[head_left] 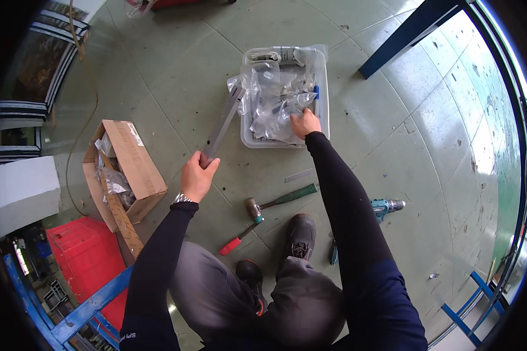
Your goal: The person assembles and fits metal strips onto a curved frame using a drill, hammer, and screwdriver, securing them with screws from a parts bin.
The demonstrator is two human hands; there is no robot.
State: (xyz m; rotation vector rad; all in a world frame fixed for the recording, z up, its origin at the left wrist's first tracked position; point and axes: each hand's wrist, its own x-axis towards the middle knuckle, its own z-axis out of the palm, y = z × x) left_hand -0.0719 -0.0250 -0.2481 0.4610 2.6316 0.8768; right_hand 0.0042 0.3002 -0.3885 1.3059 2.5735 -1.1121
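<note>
My left hand [198, 177] is closed around the lower end of a flat grey metal bar [223, 124], which slants up and to the right. The bar's far end, with a dark slot in it, lies beside a clear plastic tub [325, 124]. Inside the tub are several crumpled clear plastic bags [273, 120] with small parts in them, too blurred to name. My right hand [306, 123] reaches over the tub's near right part, fingers closed on the edge of a clear bag. A blue-capped item [316, 92] stands at the tub's right wall.
On the floor near my shoes lie a green-handled hammer [290, 196], a red-handled tool [231, 245], a thin metal strip [299, 175] and a teal cordless drill [386, 206]. An open cardboard box [136, 158] holds bags and a wooden strip. A blue metal leg [392, 51] stands far right.
</note>
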